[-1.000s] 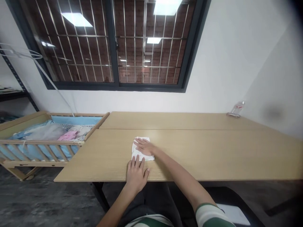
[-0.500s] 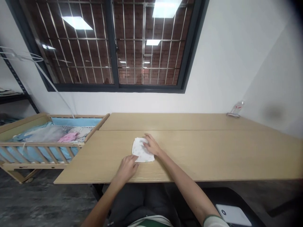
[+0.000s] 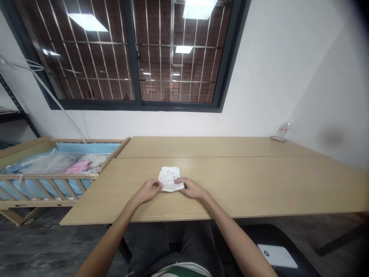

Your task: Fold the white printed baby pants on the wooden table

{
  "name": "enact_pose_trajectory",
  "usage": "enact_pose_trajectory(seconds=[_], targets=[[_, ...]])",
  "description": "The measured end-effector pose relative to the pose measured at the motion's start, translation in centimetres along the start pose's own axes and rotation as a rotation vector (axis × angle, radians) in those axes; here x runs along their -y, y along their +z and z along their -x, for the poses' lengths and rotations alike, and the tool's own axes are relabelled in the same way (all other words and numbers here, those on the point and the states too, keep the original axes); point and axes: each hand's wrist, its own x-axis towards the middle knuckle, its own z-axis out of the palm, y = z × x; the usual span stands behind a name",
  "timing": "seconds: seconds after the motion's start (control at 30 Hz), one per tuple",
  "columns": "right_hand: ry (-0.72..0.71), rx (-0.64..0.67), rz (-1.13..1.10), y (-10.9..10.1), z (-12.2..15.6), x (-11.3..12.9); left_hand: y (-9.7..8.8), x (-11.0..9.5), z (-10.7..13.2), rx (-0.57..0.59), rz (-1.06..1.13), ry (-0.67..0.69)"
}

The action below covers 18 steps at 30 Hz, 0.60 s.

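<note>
A small folded white cloth [image 3: 170, 177] with a faint print lies on the wooden table [image 3: 245, 181], in front of my body. My left hand [image 3: 150, 190] is closed at its lower left corner, thumb and fingertips pinching the edge. At the lower right corner, my right hand [image 3: 191, 188] grips the cloth, its fingers on top and reaching inward. How the layers are folded cannot be made out.
To the left stands a wooden crib [image 3: 52, 177] with blue lining, pink and white cloths inside. A clear bottle [image 3: 283, 130] is at the table's far right. A phone [image 3: 277, 256] rests on a black chair [image 3: 291, 238] below the front edge.
My right hand has moved from the top of the cloth down to its lower right corner. My left hand has shifted slightly up and left, still at the lower left corner.
</note>
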Motion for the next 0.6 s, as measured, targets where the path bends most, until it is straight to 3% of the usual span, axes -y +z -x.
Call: enact_pose_trajectory(seconds=[0.2,0.47,0.6], targets=[[0.070,-0.190,-0.116,0.4,-2.9,-1.9,-0.5,0.8,-1.6,0.012,0.070,-0.040],[0.409,-0.563,0.153,1.4,-6.3,-4.4,1.4,1.9,-7.1,-0.174,-0.114,-0.312],[0.484,-0.645,0.202,2.1,-7.4,-4.4,2.6,1.6,-8.3,-0.214,-0.251,-0.422]])
